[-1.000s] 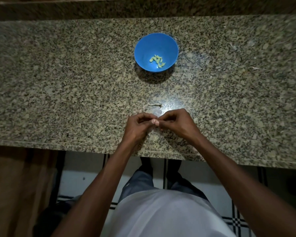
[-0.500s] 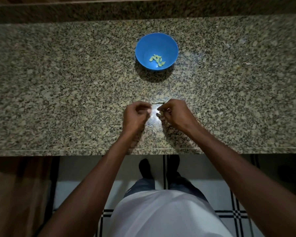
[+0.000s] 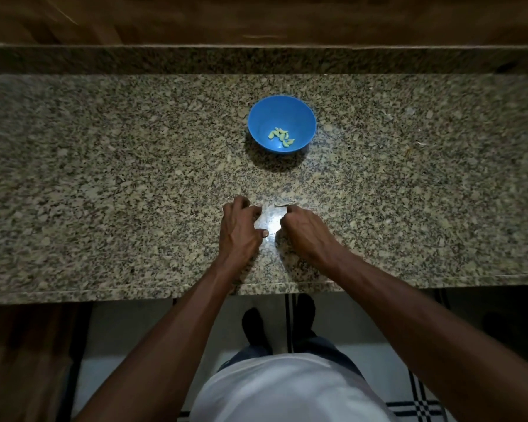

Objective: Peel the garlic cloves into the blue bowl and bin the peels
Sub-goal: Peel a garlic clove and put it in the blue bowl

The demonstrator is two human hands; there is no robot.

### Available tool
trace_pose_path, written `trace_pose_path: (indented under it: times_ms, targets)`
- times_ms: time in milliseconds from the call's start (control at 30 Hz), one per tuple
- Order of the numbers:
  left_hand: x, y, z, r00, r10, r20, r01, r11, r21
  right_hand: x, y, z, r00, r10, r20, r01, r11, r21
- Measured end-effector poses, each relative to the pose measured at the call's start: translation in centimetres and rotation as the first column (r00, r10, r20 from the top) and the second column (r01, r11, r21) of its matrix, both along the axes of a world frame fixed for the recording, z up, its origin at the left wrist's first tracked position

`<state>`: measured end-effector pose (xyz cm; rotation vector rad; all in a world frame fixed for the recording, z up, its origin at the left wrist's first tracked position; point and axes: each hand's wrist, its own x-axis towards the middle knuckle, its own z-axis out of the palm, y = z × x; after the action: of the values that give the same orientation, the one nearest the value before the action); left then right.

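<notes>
On the granite surface (image 3: pixel 104 178), from the head view, we saw peeled cloves (image 3: pixel 281 137) in the blue bowl (image 3: pixel 281 124). Our left hand (image 3: pixel 240 229) hovered loose-fingered, empty; our right hand's (image 3: pixel 305 231) grip was curled, contents hidden. Nearby peel (image 3: pixel 284 204) risked being left unbinned.

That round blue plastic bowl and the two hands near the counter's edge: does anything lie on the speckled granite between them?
Head view: one pale, thin scrap of peel by the right hand; otherwise bare granite.

Hands (image 3: pixel 240 229) (curled) by peel (image 3: pixel 284 204).
</notes>
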<state>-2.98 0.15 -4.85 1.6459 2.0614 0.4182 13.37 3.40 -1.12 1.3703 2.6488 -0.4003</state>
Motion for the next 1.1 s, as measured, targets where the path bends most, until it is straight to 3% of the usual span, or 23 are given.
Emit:
trace_pose_path:
  times_ms: [267, 733, 933, 1100]
  targets:
    - [0.0, -0.1, 0.2, 1.000, 0.011, 0.014, -0.011, 1.000, 0.007, -0.5, 1.3, 0.5, 1.000, -0.011, -0.023, 0.009, 0.997, -0.074]
    - [-0.2, 0.4, 0.4, 0.999, 0.034, 0.041, -0.034, 0.999, -0.015, 0.3, 0.0, -0.6, 0.995, 0.103, -0.008, -0.103, 0.994, -0.025]
    - [-0.1, 0.3, 0.4, 0.998, 0.046, 0.033, -0.046, 0.999, -0.002, 0.7, 1.2, -0.3, 0.987, -0.048, -0.152, 0.044, 0.999, -0.030]
    - [-0.1, 0.1, 0.5, 0.999, 0.027, 0.022, -0.027, 1.000, 0.003, 0.2, 1.1, -0.2, 0.986, -0.100, -0.136, 0.093, 0.994, -0.054]
